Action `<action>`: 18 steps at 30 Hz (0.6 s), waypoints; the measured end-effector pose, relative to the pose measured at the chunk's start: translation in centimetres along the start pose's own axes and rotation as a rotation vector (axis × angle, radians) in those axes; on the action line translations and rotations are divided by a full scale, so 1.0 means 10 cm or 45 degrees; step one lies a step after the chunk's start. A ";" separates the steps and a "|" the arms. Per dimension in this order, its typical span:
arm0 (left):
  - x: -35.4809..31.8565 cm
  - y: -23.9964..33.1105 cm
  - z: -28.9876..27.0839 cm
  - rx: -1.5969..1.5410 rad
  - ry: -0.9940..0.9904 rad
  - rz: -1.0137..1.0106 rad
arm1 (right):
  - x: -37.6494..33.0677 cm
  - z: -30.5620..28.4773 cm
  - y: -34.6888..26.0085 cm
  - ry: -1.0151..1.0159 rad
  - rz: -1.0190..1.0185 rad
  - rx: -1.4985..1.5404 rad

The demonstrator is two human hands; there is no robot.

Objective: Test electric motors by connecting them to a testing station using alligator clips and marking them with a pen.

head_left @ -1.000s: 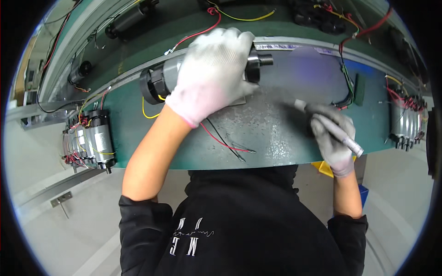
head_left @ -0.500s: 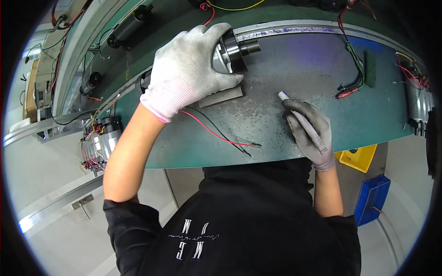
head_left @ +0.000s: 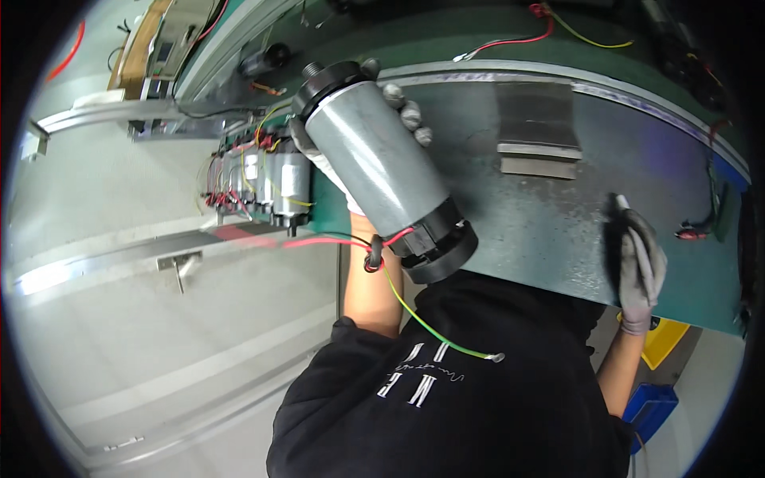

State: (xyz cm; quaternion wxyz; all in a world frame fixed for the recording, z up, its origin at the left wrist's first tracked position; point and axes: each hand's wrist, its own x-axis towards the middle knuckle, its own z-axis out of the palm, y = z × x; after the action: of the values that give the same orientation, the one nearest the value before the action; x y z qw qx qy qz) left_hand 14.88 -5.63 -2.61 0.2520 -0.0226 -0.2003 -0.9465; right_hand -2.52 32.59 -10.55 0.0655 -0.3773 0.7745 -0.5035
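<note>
A grey cylindrical motor (head_left: 378,151) with black end caps and a threaded shaft is lifted up close, tilted across the view. My left hand (head_left: 409,116), in a whitish glove, is closed around it from behind; the palm is hidden by the motor. Red, black and yellow-green wires (head_left: 430,325) hang from the motor's lower end, the last ending in a ring terminal. My right hand (head_left: 640,275), gloved in grey, is closed over the right part of the bench with a whitish marker pen (head_left: 622,203) in it, light end pointing away from me.
A metal block with a step (head_left: 538,155) rests on the dark bench top (head_left: 550,227). Several wired motors (head_left: 291,183) stand in a row at left. Wire leads with red clips (head_left: 692,234) lie at far right. Yellow (head_left: 663,344) and blue (head_left: 651,410) bins are below the bench's right end.
My left hand has lifted the motor off the metal block and brought it nearer, swinging its wires leftward. My right hand still holds the marker pen. The whole view has shifted left.
</note>
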 end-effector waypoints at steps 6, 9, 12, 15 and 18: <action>-0.19 0.16 -0.17 0.091 0.031 0.038 | -0.10 0.09 0.18 0.016 0.211 -0.002; -0.21 0.18 -0.26 0.025 0.105 0.010 | -0.07 0.10 0.15 0.021 0.165 0.003; -0.15 0.23 -0.40 0.026 0.183 -0.046 | -0.09 0.12 0.15 0.044 0.153 -0.037; -0.02 0.38 -0.52 0.103 0.250 -0.107 | -0.10 0.11 0.17 0.079 0.151 -0.117; 0.16 0.59 -0.64 0.500 0.530 -0.091 | -0.18 0.08 0.18 -0.019 0.131 -0.287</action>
State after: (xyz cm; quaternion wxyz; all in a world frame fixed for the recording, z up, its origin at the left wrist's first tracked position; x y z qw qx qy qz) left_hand 16.67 -13.55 -6.08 0.2538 0.2283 -0.3244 -0.8822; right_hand -1.81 33.55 -12.98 0.0543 -0.3459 0.8440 -0.4063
